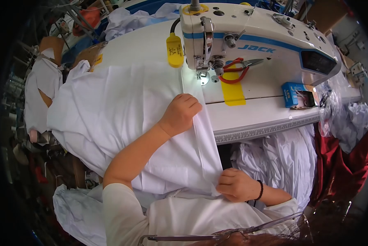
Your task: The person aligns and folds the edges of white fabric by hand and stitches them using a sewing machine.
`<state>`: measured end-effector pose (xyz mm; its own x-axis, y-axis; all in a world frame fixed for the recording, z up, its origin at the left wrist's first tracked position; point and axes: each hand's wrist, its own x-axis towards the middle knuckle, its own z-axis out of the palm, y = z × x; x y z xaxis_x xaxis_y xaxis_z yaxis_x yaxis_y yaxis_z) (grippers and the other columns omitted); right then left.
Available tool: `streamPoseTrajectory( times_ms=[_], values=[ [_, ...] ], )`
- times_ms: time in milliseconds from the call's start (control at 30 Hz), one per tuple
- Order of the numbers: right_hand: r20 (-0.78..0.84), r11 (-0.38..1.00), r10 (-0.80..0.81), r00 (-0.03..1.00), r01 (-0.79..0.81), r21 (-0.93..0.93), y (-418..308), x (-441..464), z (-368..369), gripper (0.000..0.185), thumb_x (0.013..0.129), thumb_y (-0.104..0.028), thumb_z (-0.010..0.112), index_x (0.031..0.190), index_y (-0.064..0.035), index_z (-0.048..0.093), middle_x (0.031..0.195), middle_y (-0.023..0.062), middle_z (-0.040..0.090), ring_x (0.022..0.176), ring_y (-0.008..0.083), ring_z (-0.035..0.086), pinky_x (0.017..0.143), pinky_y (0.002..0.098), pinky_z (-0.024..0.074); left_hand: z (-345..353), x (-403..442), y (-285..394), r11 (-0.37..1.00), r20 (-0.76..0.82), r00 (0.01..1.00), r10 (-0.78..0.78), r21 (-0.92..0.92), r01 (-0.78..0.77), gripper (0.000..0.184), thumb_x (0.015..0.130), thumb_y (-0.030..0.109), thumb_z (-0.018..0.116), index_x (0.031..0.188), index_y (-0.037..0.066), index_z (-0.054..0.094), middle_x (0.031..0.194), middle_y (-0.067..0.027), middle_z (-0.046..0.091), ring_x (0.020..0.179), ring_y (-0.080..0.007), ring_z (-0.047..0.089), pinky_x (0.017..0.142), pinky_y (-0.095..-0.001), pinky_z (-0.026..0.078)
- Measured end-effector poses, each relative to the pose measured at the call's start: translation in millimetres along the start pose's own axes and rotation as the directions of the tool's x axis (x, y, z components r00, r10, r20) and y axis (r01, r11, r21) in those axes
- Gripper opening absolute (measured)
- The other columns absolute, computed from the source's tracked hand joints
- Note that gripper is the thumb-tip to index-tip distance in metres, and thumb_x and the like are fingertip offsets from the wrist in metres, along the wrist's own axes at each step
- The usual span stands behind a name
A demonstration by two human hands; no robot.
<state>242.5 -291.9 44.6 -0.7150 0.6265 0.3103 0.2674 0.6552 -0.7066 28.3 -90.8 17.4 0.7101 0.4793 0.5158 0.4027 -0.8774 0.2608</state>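
A wide piece of white fabric (110,98) is spread over the sewing machine table, its right edge running up to the lit needle area (203,78). My left hand (180,115) is closed on that edge, a little below the needle, with the fingers curled over the cloth. Lower down, near my body, my right hand (237,185) pinches the bottom corner of the same fabric and wears a dark beaded bracelet (260,190). The white and blue sewing machine (253,45) stands over the far end of the edge.
Red-handled scissors (236,78) lie by the needle on yellow tape (234,96). A yellow tag (175,51) hangs left of the machine head. A small blue box (299,95) sits at right. White cloth (278,160) and red cloth (346,168) hang below the table's ruler edge (270,128).
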Motion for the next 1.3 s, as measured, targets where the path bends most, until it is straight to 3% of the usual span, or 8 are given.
streamPoseTrajectory(
  times_ms=[133, 200, 433, 833, 933, 1000, 1167, 1300],
  values=[
    [-0.018, 0.999, 0.034, 0.999, -0.034, -0.015, 6, -13, 0, 0.021, 0.063, -0.005, 0.069, 0.084, -0.0051, 0.062, 0.083, 0.0067, 0.056, 0.081, 0.0275, 0.057, 0.070, 0.0373, 0.0472, 4, -8, 18, 0.994, -0.039, 0.994, -0.105, -0.024, 0.104, 0.038, 0.060, -0.008, 0.056, 0.094, 0.006, 0.067, 0.085, -0.0078, 0.058, 0.084, -0.0274, 0.056, 0.078, -0.0373, 0.049],
    [-0.004, 0.999, 0.043, 0.999, -0.043, 0.001, 11, -13, 8, 0.021, 0.064, -0.004, 0.068, 0.084, -0.0050, 0.063, 0.084, 0.0071, 0.057, 0.082, 0.0281, 0.057, 0.070, 0.0373, 0.0473, 6, -11, 20, 0.989, -0.009, 0.989, -0.149, 0.008, 0.149, 0.045, 0.063, -0.007, 0.057, 0.103, 0.009, 0.068, 0.097, -0.0060, 0.060, 0.091, -0.0259, 0.054, 0.080, -0.0372, 0.047],
    [-0.060, 0.998, 0.040, 0.997, -0.037, 0.050, 20, 0, 12, 0.022, 0.062, -0.005, 0.068, 0.082, -0.0065, 0.061, 0.081, 0.0051, 0.053, 0.079, 0.0251, 0.054, 0.072, 0.0356, 0.0455, 0, -10, 8, 0.990, 0.041, 0.990, -0.138, 0.047, 0.136, 0.048, 0.064, -0.004, 0.058, 0.109, 0.012, 0.067, 0.112, -0.0023, 0.059, 0.097, -0.0247, 0.052, 0.088, -0.0393, 0.044],
    [-0.156, 0.999, 0.041, 0.987, -0.044, -0.012, 62, 34, 2, 0.022, 0.064, 0.001, 0.066, 0.085, -0.0039, 0.062, 0.088, 0.0088, 0.057, 0.085, 0.0302, 0.056, 0.075, 0.0385, 0.0481, -3, 18, -55, 0.997, 0.050, 0.996, -0.076, 0.006, 0.076, 0.041, 0.064, -0.002, 0.061, 0.100, 0.016, 0.068, 0.103, -0.0017, 0.057, 0.099, -0.0235, 0.053, 0.090, -0.0416, 0.041],
    [-0.200, 0.998, 0.051, 0.979, -0.059, -0.035, 65, 37, 5, 0.023, 0.063, 0.001, 0.066, 0.086, -0.0028, 0.062, 0.089, 0.0090, 0.057, 0.087, 0.0305, 0.057, 0.077, 0.0387, 0.0486, -15, 22, -43, 0.996, 0.042, 0.996, 0.081, 0.028, -0.082, 0.033, 0.062, 0.001, 0.062, 0.092, 0.013, 0.067, 0.097, -0.0016, 0.058, 0.095, -0.0227, 0.055, 0.095, -0.0433, 0.039],
    [-0.221, 0.997, 0.043, 0.974, -0.056, -0.054, 63, 38, 8, 0.024, 0.063, 0.001, 0.066, 0.086, -0.0025, 0.062, 0.089, 0.0091, 0.058, 0.088, 0.0306, 0.057, 0.078, 0.0390, 0.0489, -20, 15, -5, 0.986, 0.142, 0.976, 0.168, -0.006, -0.169, 0.023, 0.060, 0.003, 0.061, 0.082, 0.009, 0.061, 0.088, -0.0030, 0.057, 0.090, -0.0226, 0.056, 0.098, -0.0435, 0.039],
    [-0.220, 0.959, -0.033, 0.975, -0.032, -0.283, 50, 30, 15, 0.026, 0.064, -0.003, 0.062, 0.090, -0.0009, 0.062, 0.097, 0.0101, 0.060, 0.100, 0.0282, 0.059, 0.094, 0.0411, 0.0480, -11, -20, 18, 0.999, 0.033, 0.999, 0.042, -0.013, -0.042, 0.015, 0.059, 0.001, 0.059, 0.072, 0.006, 0.053, 0.079, -0.0060, 0.054, 0.085, -0.0240, 0.055, 0.093, -0.0424, 0.044],
    [-0.259, 0.943, -0.011, 0.966, -0.076, -0.323, 44, 26, 22, 0.025, 0.067, -0.003, 0.061, 0.091, -0.0002, 0.063, 0.102, 0.0110, 0.061, 0.104, 0.0273, 0.059, 0.096, 0.0426, 0.0473, -9, -21, 26, 0.992, 0.006, 0.999, -0.051, -0.113, 0.052, 0.023, 0.066, 0.008, 0.065, 0.089, 0.006, 0.062, 0.078, -0.0058, 0.052, 0.084, -0.0257, 0.053, 0.087, -0.0431, 0.043]
  ],
)
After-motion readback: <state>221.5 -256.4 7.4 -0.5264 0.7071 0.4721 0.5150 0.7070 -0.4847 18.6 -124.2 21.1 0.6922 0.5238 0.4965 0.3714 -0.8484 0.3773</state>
